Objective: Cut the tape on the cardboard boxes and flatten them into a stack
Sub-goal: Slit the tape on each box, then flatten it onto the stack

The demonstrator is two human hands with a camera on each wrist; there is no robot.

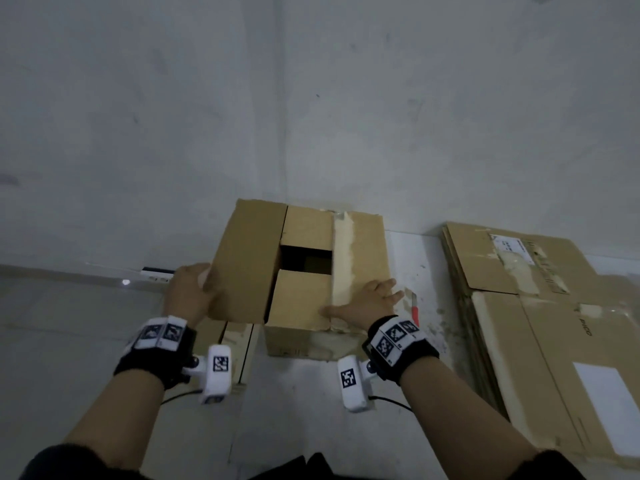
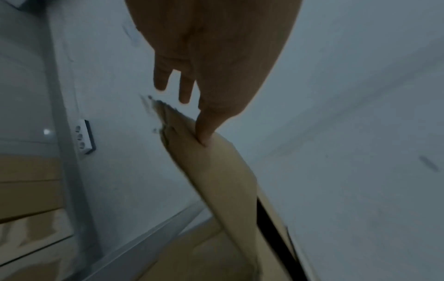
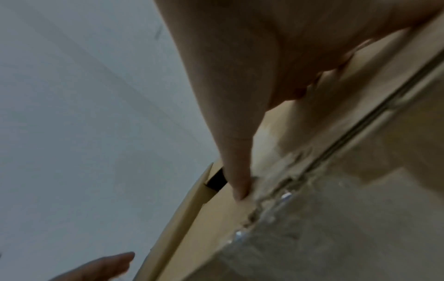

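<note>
Left hand (image 1: 188,292) fingers and thumb pinch the edge of the raised flap (image 1: 247,261) of the brown cardboard box (image 1: 311,306); right hand (image 1: 369,303) lies flat, fingers spread, on its taped right flap. Box on the floor at the wall corner, dark opening between flaps, contents not visible. Red-handled cutter (image 1: 414,308) just right of it; flattened cardboard stack (image 1: 540,327) further right, labels unreadable.
</note>
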